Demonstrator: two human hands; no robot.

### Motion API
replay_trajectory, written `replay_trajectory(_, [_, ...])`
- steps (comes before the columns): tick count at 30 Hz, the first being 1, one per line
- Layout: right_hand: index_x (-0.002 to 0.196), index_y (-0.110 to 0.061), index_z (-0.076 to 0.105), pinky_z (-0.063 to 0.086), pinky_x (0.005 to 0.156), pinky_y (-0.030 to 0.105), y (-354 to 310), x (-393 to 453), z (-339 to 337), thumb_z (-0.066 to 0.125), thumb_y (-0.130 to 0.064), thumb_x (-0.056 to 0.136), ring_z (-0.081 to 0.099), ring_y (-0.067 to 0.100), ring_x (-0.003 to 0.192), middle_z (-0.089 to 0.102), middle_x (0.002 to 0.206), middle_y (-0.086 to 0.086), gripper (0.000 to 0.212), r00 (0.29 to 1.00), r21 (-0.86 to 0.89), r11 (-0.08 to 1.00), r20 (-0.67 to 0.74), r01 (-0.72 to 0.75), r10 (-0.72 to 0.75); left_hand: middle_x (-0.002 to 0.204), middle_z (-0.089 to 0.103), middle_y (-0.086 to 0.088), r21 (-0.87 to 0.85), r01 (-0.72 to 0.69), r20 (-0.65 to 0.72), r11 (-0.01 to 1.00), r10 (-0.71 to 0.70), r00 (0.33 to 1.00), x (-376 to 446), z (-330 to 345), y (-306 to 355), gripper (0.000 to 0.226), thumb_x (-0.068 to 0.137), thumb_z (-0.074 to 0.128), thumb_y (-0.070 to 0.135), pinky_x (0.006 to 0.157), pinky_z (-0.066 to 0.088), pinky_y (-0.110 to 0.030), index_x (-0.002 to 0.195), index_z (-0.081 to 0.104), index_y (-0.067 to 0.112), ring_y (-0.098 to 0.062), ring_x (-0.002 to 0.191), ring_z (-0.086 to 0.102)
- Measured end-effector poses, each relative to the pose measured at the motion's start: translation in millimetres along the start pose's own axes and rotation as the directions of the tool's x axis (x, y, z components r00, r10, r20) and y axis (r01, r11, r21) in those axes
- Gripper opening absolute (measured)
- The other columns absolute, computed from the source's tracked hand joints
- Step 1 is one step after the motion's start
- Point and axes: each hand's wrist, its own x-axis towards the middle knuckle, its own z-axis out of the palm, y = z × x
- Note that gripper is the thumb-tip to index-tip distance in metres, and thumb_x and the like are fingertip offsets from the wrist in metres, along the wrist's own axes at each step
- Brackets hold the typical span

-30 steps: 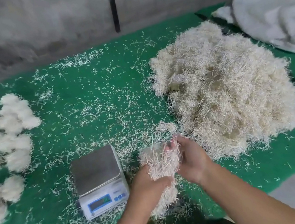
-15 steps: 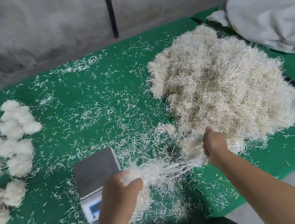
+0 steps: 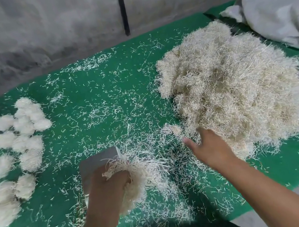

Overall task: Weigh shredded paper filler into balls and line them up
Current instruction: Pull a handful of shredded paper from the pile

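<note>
Cream shredded-paper clump (image 3: 137, 183) clamped in the left hand (image 3: 105, 187), fingers curled shut around it, strands spilling out right and below, held over the near right corner of the grey metal scale platform (image 3: 95, 163). Scale mostly hidden behind that hand and forearm. Right of the scale, right hand (image 3: 209, 150) reaching to the near left edge of the big loose heap of cream shredded paper (image 3: 236, 88); thumb out to the left, fingertips buried in the strands, so grip there impossible to judge. All of it on a green felt-like tabletop (image 3: 85, 96) littered with stray white shreds. Left of the scale and well apart from it, finished fluffy white paper balls (image 3: 21, 148) set in rough rows running away from the viewer, many touching. Beyond the heap, far right of the scale, a crumpled white sack (image 3: 283, 13). Farthest back, a grey concrete wall (image 3: 49, 27) with a black vertical strip (image 3: 122, 12) against it.
</note>
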Motion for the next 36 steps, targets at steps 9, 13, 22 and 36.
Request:
replay_trajectory(9, [0.162, -0.036, 0.036, 0.014, 0.129, 0.060, -98.6, -80.4, 24.0, 0.038, -0.075, 0.101, 0.027, 0.024, 0.158, 0.033, 0.169, 0.005, 0.072, 0.753, 0.873, 0.188, 0.485, -0.451, -0.446, 0.050, 0.055, 0.011, -0.019, -0.121, -0.092, 0.993, 0.118, 0.989, -3.2, 54.9, 23.0, 0.014, 0.087, 0.058, 0.016, 0.042, 0.040, -0.027, 0.073, 0.055, 0.017, -0.003, 0.041, 0.044])
replay_trajectory(13, [0.139, -0.001, 0.060, 0.043, 0.111, 0.047, -101.8, -72.5, 39.5, 0.037, -0.035, 0.115, 0.061, 0.029, 0.113, 0.065, 0.123, 0.017, 0.047, 0.738, 0.837, -0.065, 0.439, -0.544, -0.513, 0.112, 0.061, 0.001, 0.099, -0.184, -0.051, 0.978, 0.189, 0.981, -7.6, 70.8, 18.8, 0.046, 0.071, 0.049, 0.037, 0.089, 0.055, -0.050, 0.114, 0.060, 0.025, -0.014, 0.101, 0.062])
replay_trajectory(22, [0.097, -0.002, 0.076, 0.061, 0.083, 0.039, -77.5, -69.6, 38.5, 0.029, -0.018, 0.109, 0.072, 0.026, 0.091, 0.070, 0.096, 0.015, 0.051, 0.729, 0.681, -0.317, 0.480, -0.661, -0.489, 0.121, 0.055, 0.011, 0.541, -0.523, 0.119, 0.658, 0.556, 0.823, -16.9, 89.3, -14.4, 0.037, 0.098, 0.041, 0.044, 0.106, 0.042, -0.048, 0.125, 0.056, 0.024, -0.014, 0.115, 0.050])
replay_trajectory(36, [0.140, -0.007, 0.057, 0.025, 0.127, 0.045, -66.1, -92.0, 38.7, 0.056, -0.027, 0.089, 0.051, 0.031, 0.132, 0.057, 0.146, 0.015, 0.055, 0.724, 0.692, -0.249, 0.568, -0.677, -0.391, 0.056, 0.042, 0.013, -0.262, -0.188, -0.063, 0.947, 0.177, 0.982, 4.2, 81.4, -0.9, 0.025, 0.093, 0.046, 0.022, 0.044, 0.029, -0.025, 0.089, 0.066, 0.036, -0.008, 0.047, 0.033])
